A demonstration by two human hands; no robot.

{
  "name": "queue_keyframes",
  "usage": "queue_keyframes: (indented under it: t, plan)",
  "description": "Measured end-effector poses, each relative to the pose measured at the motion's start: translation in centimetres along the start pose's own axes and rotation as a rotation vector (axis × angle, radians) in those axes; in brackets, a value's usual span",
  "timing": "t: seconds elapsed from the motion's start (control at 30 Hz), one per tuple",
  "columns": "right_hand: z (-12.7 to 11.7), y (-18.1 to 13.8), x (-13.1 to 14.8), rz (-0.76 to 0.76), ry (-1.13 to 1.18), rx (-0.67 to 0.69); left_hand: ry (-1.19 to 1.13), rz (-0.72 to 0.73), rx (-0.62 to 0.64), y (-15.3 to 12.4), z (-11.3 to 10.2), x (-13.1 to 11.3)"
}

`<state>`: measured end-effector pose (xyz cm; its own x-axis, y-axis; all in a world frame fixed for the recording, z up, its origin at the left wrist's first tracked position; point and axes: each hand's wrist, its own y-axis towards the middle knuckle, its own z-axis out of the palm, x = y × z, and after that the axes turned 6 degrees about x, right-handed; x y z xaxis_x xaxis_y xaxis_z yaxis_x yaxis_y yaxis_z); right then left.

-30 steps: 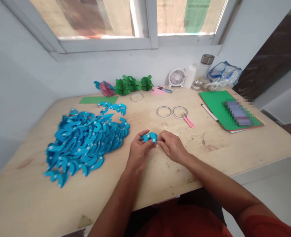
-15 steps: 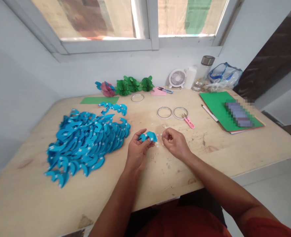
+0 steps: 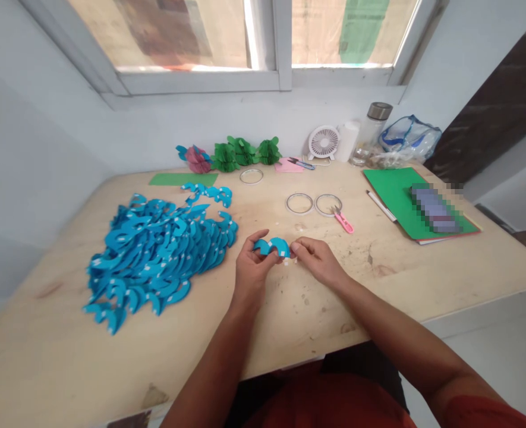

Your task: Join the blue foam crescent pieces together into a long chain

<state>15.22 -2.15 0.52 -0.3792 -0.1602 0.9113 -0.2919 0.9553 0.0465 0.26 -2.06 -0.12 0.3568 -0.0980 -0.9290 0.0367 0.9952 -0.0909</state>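
My left hand [image 3: 252, 270] is closed around a curved, scalloped blue paper cutout [image 3: 280, 245] with small white squares on it. The thumb presses its lower edge. At the cutout's right end, the thumb and fingers of my right hand [image 3: 314, 257] are pinched together on the edge; whether a small white square is between them is hidden. A few tiny white squares [image 3: 286, 263] lie on the table just below the fingertips. To the left spreads a large heap of similar blue paper cutouts [image 3: 164, 249], many bearing white squares.
Tape rolls [image 3: 299, 203] and pink thread snips [image 3: 343, 221] lie beyond my hands. Green paper ornaments [image 3: 242, 152], a small fan [image 3: 324, 142] and a bottle [image 3: 374, 131] line the wall. On the right are a pen [image 3: 381, 206], a green folder [image 3: 394, 190] and a blurred-out phone [image 3: 434, 208].
My right hand has moved left from the loose white squares to the right end of the blue cutout. My left hand still holds the cutout. The view has shifted slightly.
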Motion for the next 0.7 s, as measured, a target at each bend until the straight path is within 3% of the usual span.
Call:
queue_keyframes:
  t: [0.2, 0.7]
  plan:
    - [0.25, 0.23, -0.4, 0.044, 0.083, 0.017, 0.107, 0.011, 0.006, -0.51, 0.55, -0.42]
    - [0.49, 0.69, -0.78, 0.127, 0.293, 0.026, 0.09, 0.001, 0.041, -0.57, 0.65, -0.63]
